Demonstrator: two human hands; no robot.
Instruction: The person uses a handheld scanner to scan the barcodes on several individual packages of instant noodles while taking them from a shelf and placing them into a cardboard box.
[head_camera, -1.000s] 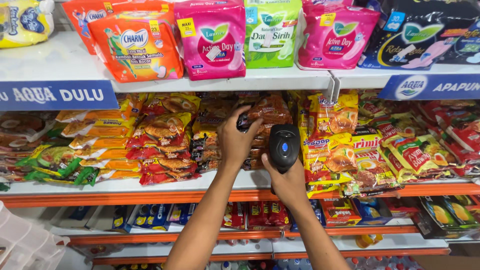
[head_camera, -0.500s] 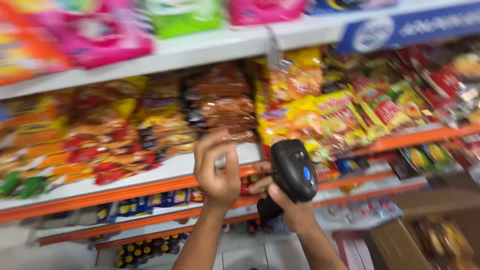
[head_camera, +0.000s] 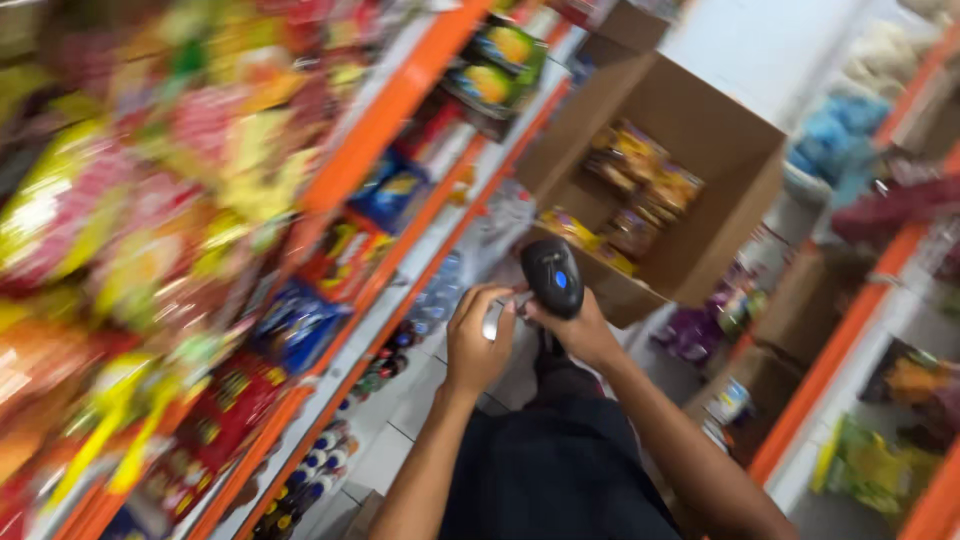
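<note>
Your right hand (head_camera: 580, 335) is wrapped around a black handheld scanner (head_camera: 555, 277) with a blue button on its head, held low in front of your body over the aisle floor (head_camera: 420, 400). Your left hand (head_camera: 478, 340) is just beside it, fingers curled inward with the fingertips close to the scanner's head; whether they actually touch it can't be told through the blur, and the hand doesn't seem to hold anything of its own. Left of you runs an orange-edged shelf (head_camera: 400, 100) stacked with snack packets (head_camera: 150, 200), all smeared by motion. Small bottles (head_camera: 310, 470) line the lowest level near the floor. Ahead of your hands an open cardboard box (head_camera: 720, 180) sits tilted, with yellow and brown packets (head_camera: 640, 180) inside. More orange shelving (head_camera: 850, 340) is on your right.
</note>
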